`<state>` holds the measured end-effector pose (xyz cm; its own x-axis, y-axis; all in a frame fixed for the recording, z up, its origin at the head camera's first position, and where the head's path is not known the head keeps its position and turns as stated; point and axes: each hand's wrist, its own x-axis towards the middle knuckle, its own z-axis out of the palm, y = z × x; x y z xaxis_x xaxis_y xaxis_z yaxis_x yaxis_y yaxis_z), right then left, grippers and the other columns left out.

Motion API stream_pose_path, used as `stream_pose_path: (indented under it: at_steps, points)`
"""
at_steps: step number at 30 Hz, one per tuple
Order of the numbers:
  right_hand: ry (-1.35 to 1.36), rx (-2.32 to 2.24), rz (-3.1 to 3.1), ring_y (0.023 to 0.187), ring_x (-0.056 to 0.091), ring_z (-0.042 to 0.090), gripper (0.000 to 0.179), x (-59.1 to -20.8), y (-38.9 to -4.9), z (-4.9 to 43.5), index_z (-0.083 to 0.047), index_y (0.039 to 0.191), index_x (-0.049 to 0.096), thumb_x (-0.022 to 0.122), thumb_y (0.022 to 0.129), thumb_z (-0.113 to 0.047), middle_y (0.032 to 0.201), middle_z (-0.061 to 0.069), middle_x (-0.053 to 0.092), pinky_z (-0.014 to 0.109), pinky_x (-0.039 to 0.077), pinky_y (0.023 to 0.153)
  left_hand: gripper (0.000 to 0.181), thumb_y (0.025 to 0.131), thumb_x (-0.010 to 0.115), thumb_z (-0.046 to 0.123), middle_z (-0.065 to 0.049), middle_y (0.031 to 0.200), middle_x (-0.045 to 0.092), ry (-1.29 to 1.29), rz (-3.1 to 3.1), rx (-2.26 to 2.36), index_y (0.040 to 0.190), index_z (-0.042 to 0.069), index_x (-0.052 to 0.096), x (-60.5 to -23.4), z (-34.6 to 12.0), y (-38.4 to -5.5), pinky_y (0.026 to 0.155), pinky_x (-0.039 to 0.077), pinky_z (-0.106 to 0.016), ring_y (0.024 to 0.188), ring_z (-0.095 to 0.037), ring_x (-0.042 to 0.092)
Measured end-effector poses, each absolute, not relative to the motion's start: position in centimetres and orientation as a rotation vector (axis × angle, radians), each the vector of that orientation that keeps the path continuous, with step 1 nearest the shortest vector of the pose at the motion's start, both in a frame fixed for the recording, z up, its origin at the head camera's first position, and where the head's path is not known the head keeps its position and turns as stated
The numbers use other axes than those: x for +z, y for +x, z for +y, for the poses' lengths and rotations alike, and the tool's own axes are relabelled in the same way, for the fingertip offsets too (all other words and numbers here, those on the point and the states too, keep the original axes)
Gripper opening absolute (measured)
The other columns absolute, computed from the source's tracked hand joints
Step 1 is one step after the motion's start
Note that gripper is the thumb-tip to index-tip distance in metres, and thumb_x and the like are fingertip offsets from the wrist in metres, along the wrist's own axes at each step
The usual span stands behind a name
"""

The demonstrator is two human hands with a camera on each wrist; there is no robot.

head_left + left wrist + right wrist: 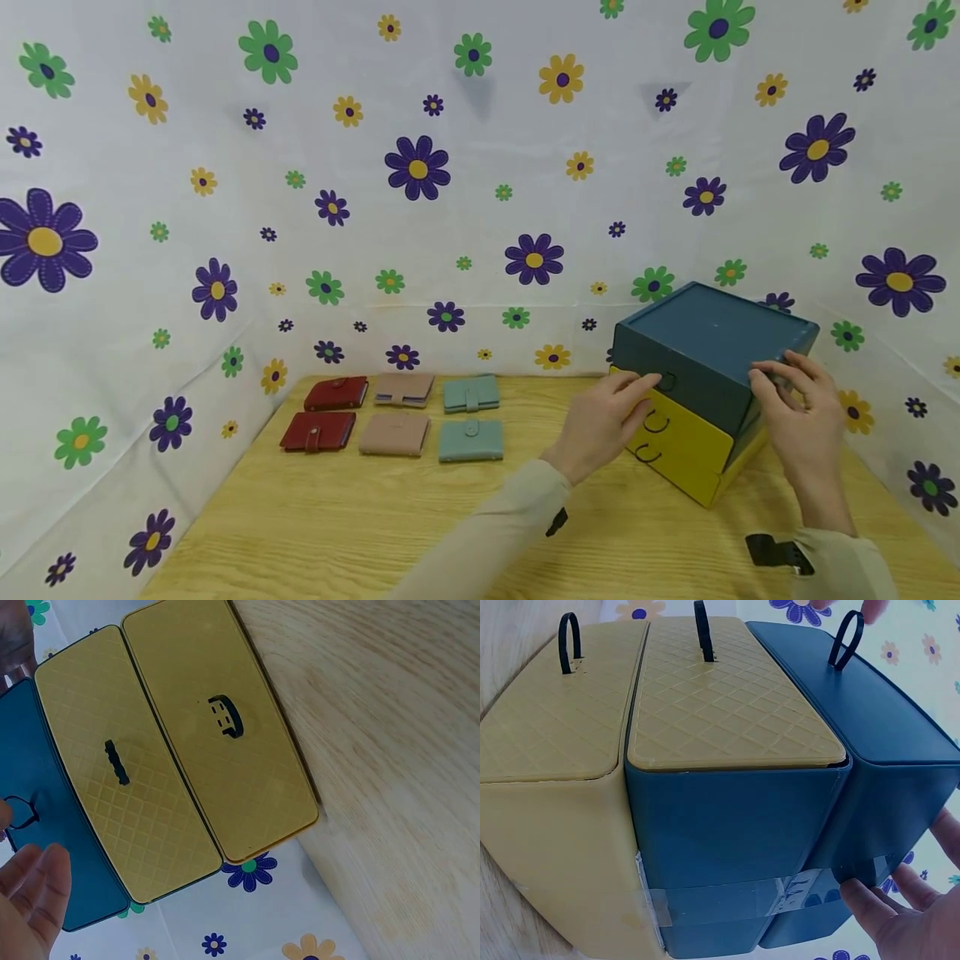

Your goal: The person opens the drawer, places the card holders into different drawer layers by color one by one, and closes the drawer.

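Observation:
A stack of three drawers stands at the right of the table, with a blue top drawer (682, 367) and two yellow drawer fronts (675, 425) below it. Each front carries a black loop handle (847, 641). My left hand (600, 421) is at the top drawer's loop, thumb and fingers apart, with the thumb tip beside the loop in the left wrist view. On the other side, my right hand (806, 417) rests its fingertips against the blue casing near its upper right edge. Spread fingers (870, 907) show there in the right wrist view.
Left of the stack, small snap-strap card wallets lie in two rows: red wallets (318, 432), pink wallets (395, 433) and teal wallets (471, 439). A flowered cloth (465, 217) hangs behind and beside the wooden table (360, 525). Clear tape (720, 904) crosses the drawers' side.

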<state>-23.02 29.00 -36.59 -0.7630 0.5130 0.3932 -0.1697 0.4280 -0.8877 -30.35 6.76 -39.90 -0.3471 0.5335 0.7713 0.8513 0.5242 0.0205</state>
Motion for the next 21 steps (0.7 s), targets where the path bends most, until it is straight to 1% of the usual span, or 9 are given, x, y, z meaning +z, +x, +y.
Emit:
stream_pose_path:
  at_steps: [4, 8, 14, 21]
  points:
    - [-0.293, 1.373, -2.05, 0.14, 0.033, 0.02, 0.039, -36.62, -23.04, 29.11, 0.004, 0.122, 0.065, 0.059, 0.097, -0.026, 0.15, 0.0, 0.038, 0.032, 0.038, 0.111, 0.03, 0.095, 0.065, 0.019, 0.001, 0.11, 0.066, -1.138, -2.024, -0.547, 0.125, 0.018, 0.066, -39.78, 7.02, -30.34, 0.073, 0.05, -0.009, 0.088, -0.007, 0.066]
    - [-0.292, 1.387, -2.048, 0.141, 0.032, 0.021, 0.04, -36.57, -23.11, 29.15, 0.003, 0.123, 0.064, 0.059, 0.097, -0.027, 0.152, 0.001, 0.037, 0.036, 0.037, 0.112, 0.026, 0.096, 0.064, 0.018, 0.001, 0.111, 0.065, -1.143, -2.025, -0.542, 0.121, 0.018, 0.069, -39.57, 7.25, -30.34, 0.074, 0.05, -0.009, 0.09, -0.007, 0.066]
    - [-0.291, 1.394, -2.036, 0.141, 0.032, 0.02, 0.039, -36.5, -23.05, 29.14, 0.003, 0.122, 0.065, 0.06, 0.097, -0.026, 0.151, 0.001, 0.038, 0.038, 0.037, 0.112, 0.024, 0.096, 0.064, 0.02, 0.002, 0.112, 0.065, -1.136, -2.053, -0.486, 0.119, 0.02, 0.07, -39.43, 7.63, -30.32, 0.073, 0.049, -0.008, 0.092, -0.007, 0.064]
    - [-0.303, 1.39, -2.061, 0.143, 0.03, 0.021, 0.04, -36.41, -22.97, 29.12, 0.003, 0.124, 0.064, 0.059, 0.098, -0.028, 0.153, 0.001, 0.035, 0.041, 0.036, 0.113, 0.02, 0.096, 0.065, 0.023, 0.004, 0.11, 0.066, -1.084, -2.09, -0.4, 0.114, 0.021, 0.073, -39.35, 7.84, -30.31, 0.074, 0.05, -0.008, 0.094, -0.006, 0.063]
